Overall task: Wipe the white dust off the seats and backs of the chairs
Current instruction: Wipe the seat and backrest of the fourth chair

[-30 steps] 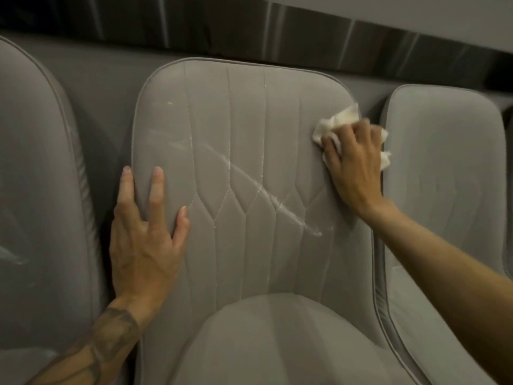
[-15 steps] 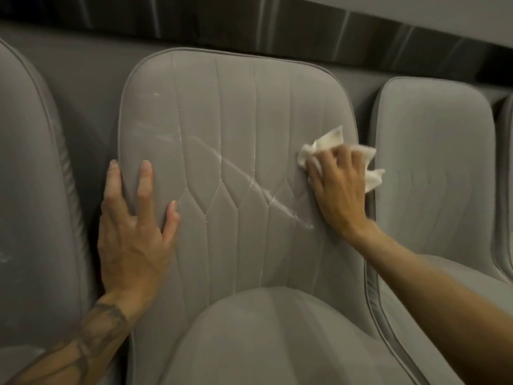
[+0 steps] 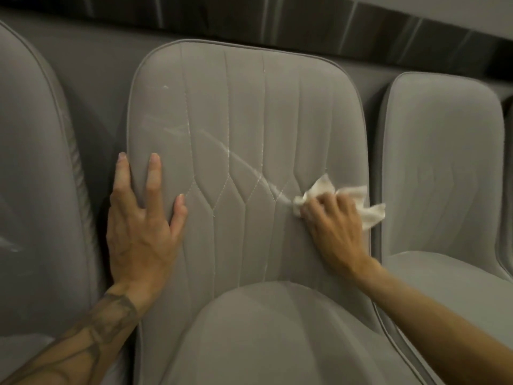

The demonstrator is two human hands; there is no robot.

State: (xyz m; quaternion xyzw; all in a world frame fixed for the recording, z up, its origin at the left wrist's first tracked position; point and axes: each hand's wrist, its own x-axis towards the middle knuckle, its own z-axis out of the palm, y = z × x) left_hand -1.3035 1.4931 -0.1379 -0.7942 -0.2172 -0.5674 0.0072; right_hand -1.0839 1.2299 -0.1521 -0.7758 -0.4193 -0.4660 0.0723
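Across the middle of a row of grey upholstered chairs, a person leans over the middle chair, both arms stretched out to its back. Their right hand has its fingers curled round a crumpled white cloth and presses it against the lower right part of the back, close to the right edge. Part of the cloth sticks out past the knuckles toward the gap beside the right chair.

A white dust streak runs slantwise down the stitched panels, from a pale smear at the upper left of the back to the spot where the cloth sits; its lower end meets the cloth. A small white fleck shows higher up near the left edge.

The left hand lies flat on the lower left side of the same back, fingers straight and spread, thumb out to the right, holding nothing. One finger lies along the piped edge. The forearm behind it carries a dark tattoo.

The seat cushion of the middle chair bulges up at the bottom, between the two arms. The left chair stands just beside it and has a faint whitish mark low on its back. Behind the row runs a dark glossy wall panel.
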